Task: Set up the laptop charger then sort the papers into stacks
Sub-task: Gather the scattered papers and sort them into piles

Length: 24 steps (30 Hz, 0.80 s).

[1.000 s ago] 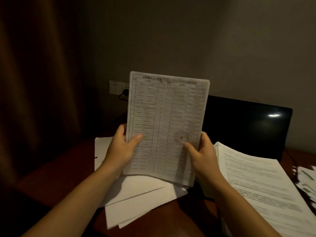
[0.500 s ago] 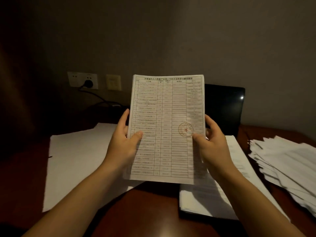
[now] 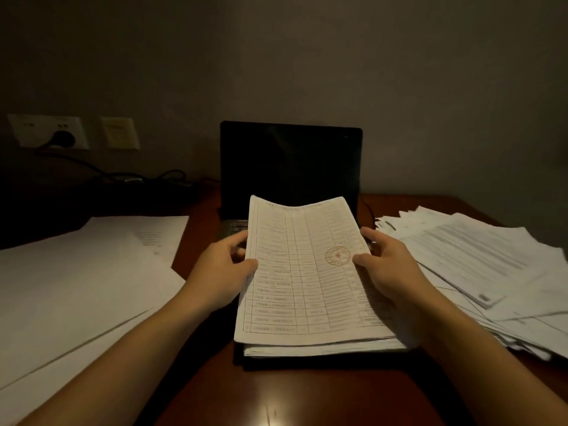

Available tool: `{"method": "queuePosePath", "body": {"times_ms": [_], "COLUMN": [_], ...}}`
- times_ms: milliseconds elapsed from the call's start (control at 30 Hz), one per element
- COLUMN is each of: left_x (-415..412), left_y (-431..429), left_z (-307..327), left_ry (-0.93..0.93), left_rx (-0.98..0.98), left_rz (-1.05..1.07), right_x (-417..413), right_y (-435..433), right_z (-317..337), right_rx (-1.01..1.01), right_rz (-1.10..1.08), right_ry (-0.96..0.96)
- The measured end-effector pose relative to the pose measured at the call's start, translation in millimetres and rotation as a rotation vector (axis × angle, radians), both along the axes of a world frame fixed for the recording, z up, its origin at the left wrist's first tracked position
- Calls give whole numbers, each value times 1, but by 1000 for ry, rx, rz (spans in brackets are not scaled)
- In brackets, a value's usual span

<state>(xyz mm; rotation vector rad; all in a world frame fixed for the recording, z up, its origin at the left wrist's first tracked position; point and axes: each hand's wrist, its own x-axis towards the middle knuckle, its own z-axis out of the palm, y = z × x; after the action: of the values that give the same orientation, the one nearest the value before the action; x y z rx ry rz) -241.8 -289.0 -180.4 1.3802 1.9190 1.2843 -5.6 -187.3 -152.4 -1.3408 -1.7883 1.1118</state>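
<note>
Both hands hold one printed sheet (image 3: pixel 307 272) with a ruled table and a red stamp, low in the centre of the frame. The left hand (image 3: pixel 221 272) takes its left edge in a pinching grip, thumb on top and fingers beneath; the right hand (image 3: pixel 387 272) pinches the right edge the same way. Neither grip holds anything else. The sheet's near edge seems to lie on the middle stack (image 3: pixel 322 348), while its far edge bows up in front of the dark laptop (image 3: pixel 290 167).

The charger looks set up at one end: a plug (image 3: pixel 63 138) sits in the wall socket (image 3: pixel 49 132) at upper left and its cable (image 3: pixel 123 176) trails toward the laptop, though I cannot tell whether it reaches the port.

The likely trouble is in the release. If one grip lets go first, the sheet will probably swing and land askew on the middle stack, and the raised far edge may catch the laptop. The right pile (image 3: pixel 491 272) is fanned and loose, close beside the right forearm; a brush from it could slide sheets across the desk (image 3: pixel 276 395) and mix the sorts. The light is dim too, so a sheet may be misread and go wrong — the left stack (image 3: pixel 76 287) shows little print to compare.
</note>
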Motion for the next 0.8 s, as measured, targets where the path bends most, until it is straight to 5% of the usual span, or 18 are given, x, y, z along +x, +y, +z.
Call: {"method": "queuePosePath", "body": {"times_ms": [200, 500, 800], "left_x": [19, 25, 29], "left_y": [1, 1, 3], "left_z": [-12, -19, -23], "left_ry": [413, 572, 624], "left_rx": [-40, -131, -141], "left_rz": [97, 107, 105], "right_x": [11, 16, 8], "right_y": [0, 7, 10], "right_z": [-5, -14, -20], "right_rx": [175, 248, 250], "right_rz": [-13, 2, 57], "right_ry": [-224, -526, -619]}}
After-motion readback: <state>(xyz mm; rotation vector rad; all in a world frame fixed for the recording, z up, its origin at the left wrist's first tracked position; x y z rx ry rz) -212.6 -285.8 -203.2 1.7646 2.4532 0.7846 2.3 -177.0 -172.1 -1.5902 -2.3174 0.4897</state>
